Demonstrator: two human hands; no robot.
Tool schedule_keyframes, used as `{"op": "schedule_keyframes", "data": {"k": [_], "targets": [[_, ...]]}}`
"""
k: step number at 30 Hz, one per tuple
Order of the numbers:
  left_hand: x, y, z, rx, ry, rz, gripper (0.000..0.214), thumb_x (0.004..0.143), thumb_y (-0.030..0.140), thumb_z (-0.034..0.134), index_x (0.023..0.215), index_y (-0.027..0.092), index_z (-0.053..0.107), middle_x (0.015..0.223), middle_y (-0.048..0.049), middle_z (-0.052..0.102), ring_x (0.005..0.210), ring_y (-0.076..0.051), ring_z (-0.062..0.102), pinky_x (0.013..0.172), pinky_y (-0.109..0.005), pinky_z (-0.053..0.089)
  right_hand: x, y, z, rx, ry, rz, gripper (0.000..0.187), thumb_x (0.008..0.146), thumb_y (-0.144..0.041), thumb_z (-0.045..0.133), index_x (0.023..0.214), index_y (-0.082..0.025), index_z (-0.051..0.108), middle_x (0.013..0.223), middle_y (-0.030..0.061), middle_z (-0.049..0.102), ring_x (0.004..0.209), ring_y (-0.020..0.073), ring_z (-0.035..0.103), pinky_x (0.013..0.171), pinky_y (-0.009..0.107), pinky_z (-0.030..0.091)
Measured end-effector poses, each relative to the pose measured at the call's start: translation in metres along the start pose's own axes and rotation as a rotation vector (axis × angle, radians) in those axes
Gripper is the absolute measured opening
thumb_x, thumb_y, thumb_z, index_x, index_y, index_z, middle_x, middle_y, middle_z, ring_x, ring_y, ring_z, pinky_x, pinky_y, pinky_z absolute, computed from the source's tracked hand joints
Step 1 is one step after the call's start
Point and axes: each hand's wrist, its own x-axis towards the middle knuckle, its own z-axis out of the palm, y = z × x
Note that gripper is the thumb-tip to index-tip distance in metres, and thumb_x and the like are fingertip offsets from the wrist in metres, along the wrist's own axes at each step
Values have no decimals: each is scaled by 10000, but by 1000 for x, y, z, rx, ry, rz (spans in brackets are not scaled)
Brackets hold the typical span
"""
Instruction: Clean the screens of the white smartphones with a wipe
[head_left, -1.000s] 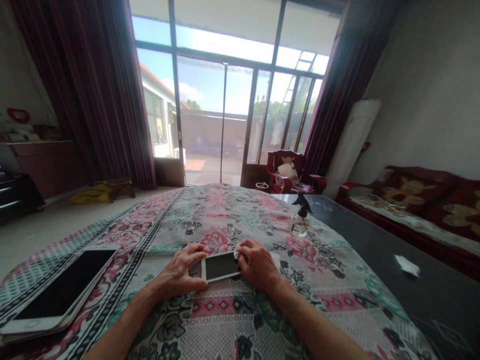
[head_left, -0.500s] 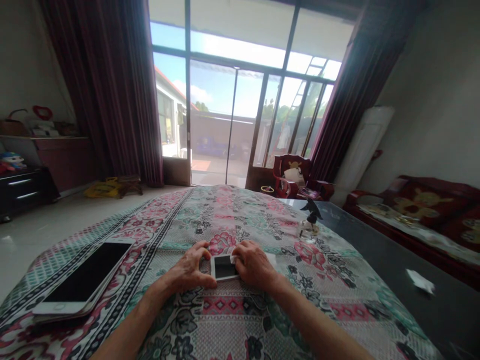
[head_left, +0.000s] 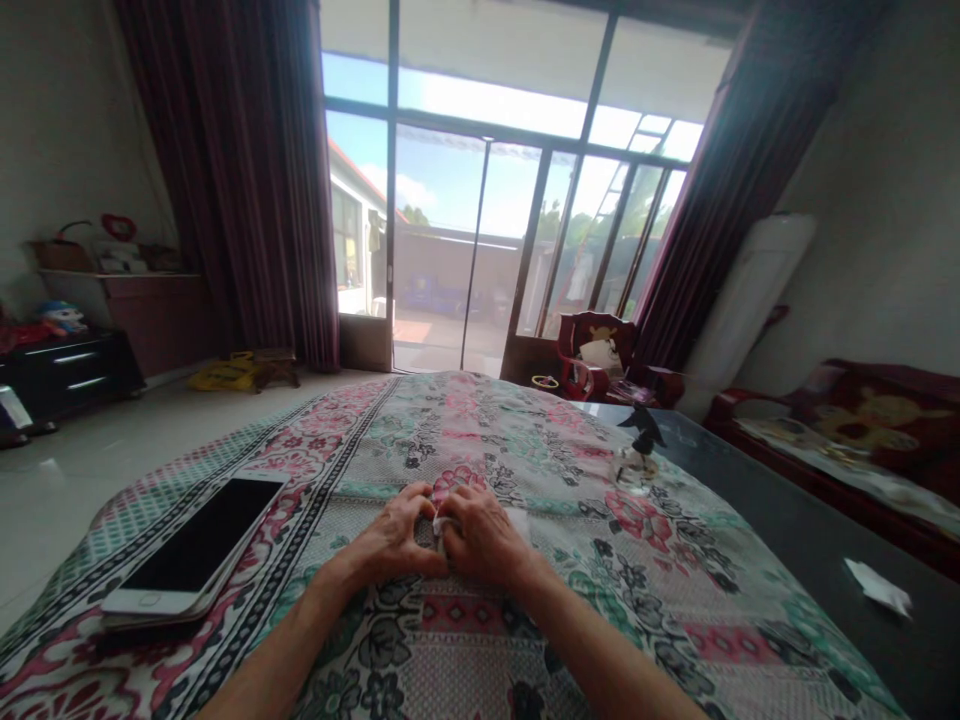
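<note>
Both my hands meet on the flowered tablecloth [head_left: 465,430], just ahead of me. My left hand [head_left: 391,546] is curled, fingertips pressed down on the left end of a small white phone. That phone is almost wholly covered; only a pale end [head_left: 520,519] pokes out past my right hand [head_left: 481,541]. The right hand is closed on a small white wipe [head_left: 439,523], which it presses onto the phone's screen, thumb against the left hand's fingers.
A larger white phone with a dark screen [head_left: 196,547] lies on the cloth at the left. A small glass bottle with a black top [head_left: 636,458] stands at the cloth's right edge. A scrap of white paper [head_left: 877,588] lies on the dark tabletop [head_left: 795,540]. A red sofa [head_left: 862,420] runs along the right.
My right hand has slid the wipe leftward over the small phone's screen until it meets the left hand, covering the screen. The view has also turned a little to the left.
</note>
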Motion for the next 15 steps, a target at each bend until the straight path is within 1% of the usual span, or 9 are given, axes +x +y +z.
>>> {"op": "schedule_keyframes", "data": {"k": [4,6,8,10,12,15], "targets": [[0,-2,1,34,-9,-12,545,502,377,785,980,175,619,1409,-125,398,1294,-310,382,1066,-355,326,-11,16,-13,-16,-38,39,140,790,-176,514,888,-189,613,901,38,592,889,170,526,804,269,347],[0,-3,2,54,-16,2,613,516,380,782,1071,186,606,1426,-118,387,1314,-303,355,1080,-371,305,-18,23,-19,-15,-39,40,141,809,-177,502,899,-191,610,911,37,587,894,165,525,809,265,347],[0,-4,2,83,-35,27,720,548,385,769,1213,218,550,1446,-101,373,1347,-294,304,1100,-399,265,-26,29,-24,-9,-22,28,140,815,-167,500,909,-193,601,918,32,585,903,162,521,821,263,345],[0,-4,3,120,-64,42,755,580,400,754,1280,260,508,1461,-81,365,1374,-296,245,1112,-437,223,-32,34,-28,-3,-12,25,130,814,-162,506,905,-192,594,911,29,585,902,162,520,829,264,347],[0,-4,4,152,-83,50,697,600,421,744,1252,284,540,1464,-66,366,1383,-311,217,1112,-467,203,-38,39,-31,-1,-9,34,113,817,-163,508,887,-190,593,901,28,585,895,163,521,826,268,351],[1,-4,5,172,-66,78,647,588,429,757,1197,284,592,1443,-61,397,1369,-327,241,1109,-462,215,-44,45,-34,-1,0,51,99,818,-163,513,870,-191,592,899,28,584,883,163,523,822,275,354]]}}
